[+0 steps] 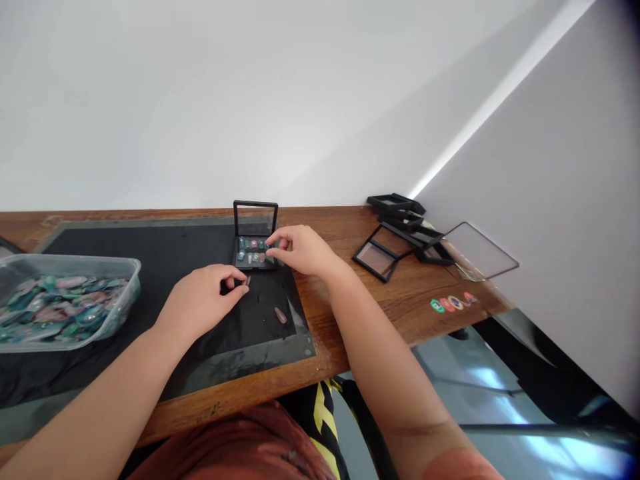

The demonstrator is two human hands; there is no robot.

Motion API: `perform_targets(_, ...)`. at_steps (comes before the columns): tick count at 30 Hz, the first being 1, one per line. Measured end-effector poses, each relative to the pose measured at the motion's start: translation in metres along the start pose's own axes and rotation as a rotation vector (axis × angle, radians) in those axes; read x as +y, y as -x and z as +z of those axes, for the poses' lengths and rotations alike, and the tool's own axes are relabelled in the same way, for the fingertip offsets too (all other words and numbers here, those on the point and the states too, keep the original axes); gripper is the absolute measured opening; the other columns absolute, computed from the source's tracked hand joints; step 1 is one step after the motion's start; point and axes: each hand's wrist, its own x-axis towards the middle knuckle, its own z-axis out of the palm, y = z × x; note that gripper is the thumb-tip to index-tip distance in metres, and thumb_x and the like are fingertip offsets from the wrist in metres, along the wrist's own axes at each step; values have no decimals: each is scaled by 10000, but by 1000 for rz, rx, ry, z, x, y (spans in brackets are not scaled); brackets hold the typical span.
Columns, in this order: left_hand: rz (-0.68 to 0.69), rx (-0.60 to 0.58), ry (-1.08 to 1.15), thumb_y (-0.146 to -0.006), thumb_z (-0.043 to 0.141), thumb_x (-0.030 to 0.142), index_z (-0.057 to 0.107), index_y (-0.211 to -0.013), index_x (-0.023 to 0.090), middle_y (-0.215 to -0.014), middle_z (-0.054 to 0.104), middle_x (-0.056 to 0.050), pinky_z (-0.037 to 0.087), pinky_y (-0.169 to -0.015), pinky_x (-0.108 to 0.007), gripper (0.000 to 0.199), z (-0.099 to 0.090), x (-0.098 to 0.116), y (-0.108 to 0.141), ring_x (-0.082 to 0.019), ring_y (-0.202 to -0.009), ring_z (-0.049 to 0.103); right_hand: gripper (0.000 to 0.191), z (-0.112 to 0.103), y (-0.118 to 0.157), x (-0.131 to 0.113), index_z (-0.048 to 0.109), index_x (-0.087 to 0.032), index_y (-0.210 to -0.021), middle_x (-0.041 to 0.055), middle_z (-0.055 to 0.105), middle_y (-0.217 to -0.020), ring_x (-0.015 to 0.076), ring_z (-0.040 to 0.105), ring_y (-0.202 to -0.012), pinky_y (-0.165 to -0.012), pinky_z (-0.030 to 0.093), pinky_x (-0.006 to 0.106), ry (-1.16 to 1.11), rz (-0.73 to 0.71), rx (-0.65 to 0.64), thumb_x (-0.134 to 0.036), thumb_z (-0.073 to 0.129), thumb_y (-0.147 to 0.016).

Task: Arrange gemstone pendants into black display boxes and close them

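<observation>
A small black display case (256,265) stands on the dark mat with its framed clear lid raised. Glossy green, blue and pink pieces lie in rows inside it; whether they are polished stones or false nails I cannot tell. My right hand (306,251) is at the case's right side, thumb and index fingertip slightly apart beside the pieces. Just in front of the case, my left hand (203,298) pinches a small glossy piece (247,281) between thumb and index finger. A single long pinkish piece (281,315) lies on the mat nearer to me.
At the left sits a clear plastic tub (131,283) holding many similar colourful pieces. Several black frames (377,253) are piled at the back right, near the wall. Round colourful stickers (453,303) lie by the wooden table's (330,320) right edge.
</observation>
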Motion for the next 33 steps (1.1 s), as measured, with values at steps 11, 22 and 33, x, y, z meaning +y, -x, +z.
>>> perform_targets(11, 49, -40, -29, -892, 563, 503, 824, -1090, 331, -963, 749, -16, 434, -706, -330, 370, -1, -1, -2, -214, -789, 649, 162, -4, 10, -16, 833, -173, -1004, -19, 660, -736, 96, 537, -659, -660, 359, 255, -46, -152, -264, -229, 808, -854)
perform_targets(22, 55, -8, -29, -886, 600, 477, 824, -1020, 316, -932, 763, -17, 460, -688, -320, 307, 0, -2, -2, -211, -776, 655, 137, 16, 10, -32, 840, -210, -988, -22, 661, -699, 101, 526, -626, -625, 340, 269, 162, -110, -358, -212, 785, -863)
perform_targets(33, 53, -1, -10, -907, 565, 466, 800, -1002, 291, -971, 749, -26, 458, -746, -346, 307, 1, -3, 0, -230, -839, 641, 100, -15, 9, -9, 763, -158, -822, 15, 732, -787, 115, 608, -703, -669, 434, 255, -96, -59, -58, -243, 731, -863)
